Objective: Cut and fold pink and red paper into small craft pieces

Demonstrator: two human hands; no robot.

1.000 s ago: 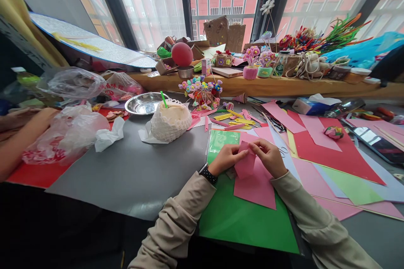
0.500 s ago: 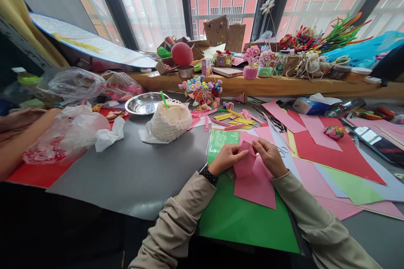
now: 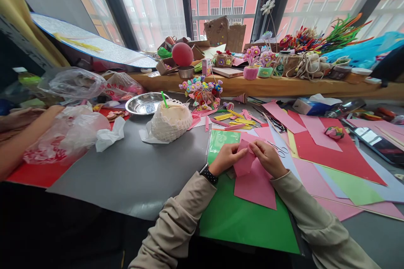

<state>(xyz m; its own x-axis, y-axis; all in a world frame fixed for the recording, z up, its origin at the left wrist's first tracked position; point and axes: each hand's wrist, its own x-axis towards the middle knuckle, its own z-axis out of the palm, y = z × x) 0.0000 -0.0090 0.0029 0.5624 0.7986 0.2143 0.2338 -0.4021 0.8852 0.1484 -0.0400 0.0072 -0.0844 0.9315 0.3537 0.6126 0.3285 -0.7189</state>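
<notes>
My left hand (image 3: 227, 158) pinches a small piece of pink paper (image 3: 244, 164), thumb on its face. At the paper's upper right edge, my right hand (image 3: 267, 157) closes thumb and fingers on the same piece. Beneath both hands lies a larger pink sheet (image 3: 256, 189), resting on a green folder (image 3: 246, 229). Just beyond my right hand, the loops of a pair of scissors (image 3: 280, 150) show on pale paper.
Pink and yellow paper strips (image 3: 235, 121) lie ahead. A netted white fruit with a green straw (image 3: 170, 121) stands left, near a metal plate (image 3: 147, 104). Coloured sheets (image 3: 334, 151) and a phone (image 3: 377, 145) are at right. Another person's arm (image 3: 30, 138) reaches in at far left.
My right hand has shifted slightly left along the small paper's upper edge, closer to my left thumb. The scissor loops show more fully now.
</notes>
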